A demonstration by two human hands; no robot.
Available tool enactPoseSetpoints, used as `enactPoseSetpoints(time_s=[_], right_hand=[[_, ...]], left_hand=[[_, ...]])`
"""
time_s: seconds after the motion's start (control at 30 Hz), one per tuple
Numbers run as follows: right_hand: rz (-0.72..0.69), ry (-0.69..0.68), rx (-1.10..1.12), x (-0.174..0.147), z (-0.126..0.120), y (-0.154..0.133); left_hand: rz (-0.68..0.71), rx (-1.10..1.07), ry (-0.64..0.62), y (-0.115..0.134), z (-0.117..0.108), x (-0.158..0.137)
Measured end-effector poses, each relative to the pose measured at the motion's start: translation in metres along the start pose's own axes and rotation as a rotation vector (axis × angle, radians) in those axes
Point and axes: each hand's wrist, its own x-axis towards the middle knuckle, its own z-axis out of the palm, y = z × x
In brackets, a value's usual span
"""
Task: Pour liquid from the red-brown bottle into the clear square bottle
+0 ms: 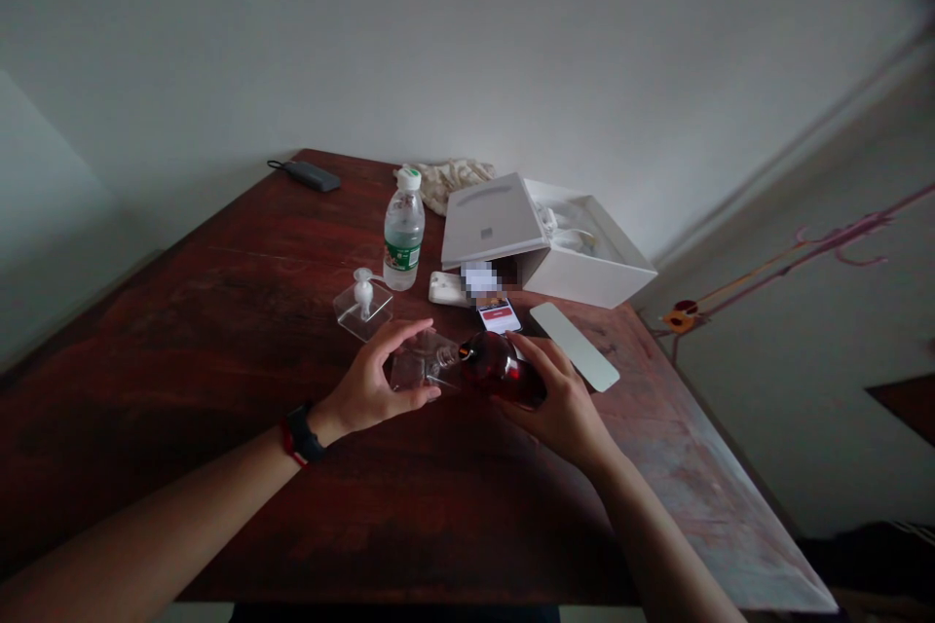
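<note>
My left hand (372, 380) is closed round a clear, square-sided bottle (414, 365), tilted with its threaded neck to the right. My right hand (562, 399) grips a dark red bottle (497, 365) on its side, its narrow mouth pointing left. The two mouths meet or nearly meet; I cannot tell whether liquid passes between them. Beyond my left hand, a white pump top (363, 294) rests on or in a clear plastic piece (351, 319). A capped water bottle (404, 234) with a green label stands behind it.
Behind my hands lie a phone (501, 314), a small white case (444, 288) and a pale flat slab (577, 347). An open white box (595, 263) with its lid (491, 219) leaning on it, a crumpled cloth (445, 180) and a dark grey device (313, 175) sit toward the wall.
</note>
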Motion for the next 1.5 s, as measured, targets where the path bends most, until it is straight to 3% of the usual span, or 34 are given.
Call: enactPoseSetpoints(time_s=[1.5], right_hand=[[-0.076, 0.011, -0.096, -0.0003, -0.004, 0.0055]], left_hand=[[0.07, 0.084, -0.032, 0.0025, -0.0006, 0.0016]])
